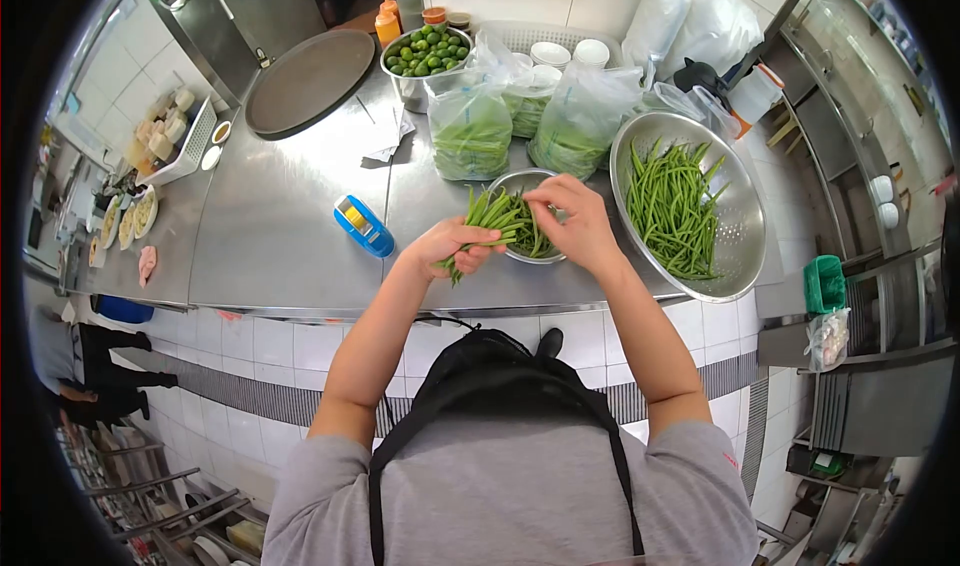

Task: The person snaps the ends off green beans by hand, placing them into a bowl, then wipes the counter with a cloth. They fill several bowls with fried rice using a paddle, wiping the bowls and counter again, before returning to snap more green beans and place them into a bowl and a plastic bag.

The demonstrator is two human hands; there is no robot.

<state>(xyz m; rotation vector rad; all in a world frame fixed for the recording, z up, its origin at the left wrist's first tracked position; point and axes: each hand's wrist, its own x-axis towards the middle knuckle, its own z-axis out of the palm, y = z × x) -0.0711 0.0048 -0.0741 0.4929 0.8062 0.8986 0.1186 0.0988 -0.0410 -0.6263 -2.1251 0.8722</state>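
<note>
Grip of the left hand [458,249] is clenching a bunch of green beans [488,212], its thumb lying across them just left of the small steel bowl [540,260]. These beans are looking slim, smooth and fresh green; they are fanning unevenly over that bowl's left rim, and a few ends are poking out below the fist. The right hand [575,228] is hovering over the bowl's right part with its own grip nearly closed, thumb and fingertips bunching beside the beans; I cannot tell whether it is pinching one.

Far left of the bowl, plates of food [144,212] are resting on the counter [265,236]. Left of the bowl and well behind it, a round brown tray [310,84] is lying flat, while a blue tape dispenser [364,228] is sitting nearer, also to the left. Limes [428,52] are heaping up in a metal pot behind and left, and plastic bags [470,136] with green contents are standing directly behind. More beans are lying inside the bowl itself. To its right, a large perforated colander [745,251] is holding a tangled heap of long, whole beans [675,211].
</note>
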